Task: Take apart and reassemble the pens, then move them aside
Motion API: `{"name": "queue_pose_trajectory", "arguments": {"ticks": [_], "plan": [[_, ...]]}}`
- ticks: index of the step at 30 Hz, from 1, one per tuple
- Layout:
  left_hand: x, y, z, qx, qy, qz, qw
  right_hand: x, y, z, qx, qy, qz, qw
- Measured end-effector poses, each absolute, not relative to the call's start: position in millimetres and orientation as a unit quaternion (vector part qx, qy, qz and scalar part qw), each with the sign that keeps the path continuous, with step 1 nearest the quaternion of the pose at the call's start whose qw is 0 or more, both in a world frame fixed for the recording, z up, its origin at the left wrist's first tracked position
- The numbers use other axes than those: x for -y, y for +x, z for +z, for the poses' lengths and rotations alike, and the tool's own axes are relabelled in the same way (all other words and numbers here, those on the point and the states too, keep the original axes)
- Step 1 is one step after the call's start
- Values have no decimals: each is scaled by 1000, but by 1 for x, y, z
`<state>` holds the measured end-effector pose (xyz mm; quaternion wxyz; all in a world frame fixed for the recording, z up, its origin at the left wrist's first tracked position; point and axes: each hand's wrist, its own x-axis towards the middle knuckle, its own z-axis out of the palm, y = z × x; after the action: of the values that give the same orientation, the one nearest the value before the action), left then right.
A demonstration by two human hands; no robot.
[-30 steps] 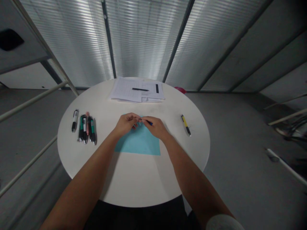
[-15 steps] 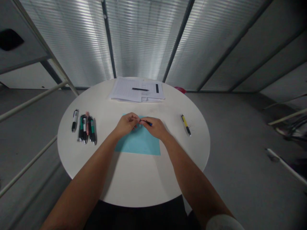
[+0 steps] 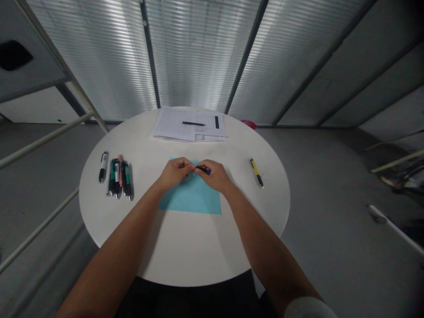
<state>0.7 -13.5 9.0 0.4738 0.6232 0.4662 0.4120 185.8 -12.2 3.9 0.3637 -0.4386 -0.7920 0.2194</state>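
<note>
Small movement only is visible since the earlier frame: the fingertips of the left hand [image 3: 175,171] sit slightly lower, and the dark, slender pen with a blue part [image 3: 203,169] lies a little differently in the right hand [image 3: 215,174]. Other objects keep their places.

The step in hand appears to be fine fingertip work at one end of this pen, and I judge that a next move calls for a steady right grip and small, exact motion from the left fingers. The right hand is closed in a pinch, with the pen between thumb and fingers. The left hand is curled, its thumb and fingers almost together, just at the pen's end; I cannot tell whether they grip it or a small part of it.

Under both hands lies the light blue, rectangular sheet [image 3: 192,198], on the round white bench [image 3: 195,251]. Well to the left of the left hand are a group of green, black, white and pink pens [image 3: 126,179] and a separate white-and-black pen [image 3: 104,164]. To the right of the right hand is a yellow-and-black pen [image 3: 255,170]. Beyond the hands, a slim black pen [image 3: 193,123] rests on the white printed papers [image 3: 172,128].
</note>
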Motion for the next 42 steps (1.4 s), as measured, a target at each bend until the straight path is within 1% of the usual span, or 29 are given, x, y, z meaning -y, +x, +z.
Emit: {"name": "queue_pose_trajectory", "arguments": {"ticks": [3,7,13,21,25,27,30,32,34,37,42], "plan": [[14,1,10,-461,624,410,479,13,186,4,791,-438,220,365],[14,2,10,-461,619,405,489,13,187,1,777,-440,250,376],[14,3,9,-433,574,448,531,13,186,0,764,-437,264,394],[14,4,11,-449,608,418,505,13,187,0,768,-435,259,392],[12,2,7,-437,610,435,498,12,187,0,764,-440,251,401],[10,-3,5,-445,626,461,443,10,187,-1,750,-448,239,424],[9,-12,5,-514,663,477,261,7,187,-2,707,-470,225,478],[11,-15,6,-587,659,447,149,4,189,-4,672,-479,237,513],[13,-15,7,-654,648,382,81,1,190,-6,642,-478,253,543],[17,-12,7,-705,653,276,29,-3,192,-9,614,-476,266,571],[16,-10,4,-713,680,169,24,-4,193,-9,604,-482,269,575]]}}
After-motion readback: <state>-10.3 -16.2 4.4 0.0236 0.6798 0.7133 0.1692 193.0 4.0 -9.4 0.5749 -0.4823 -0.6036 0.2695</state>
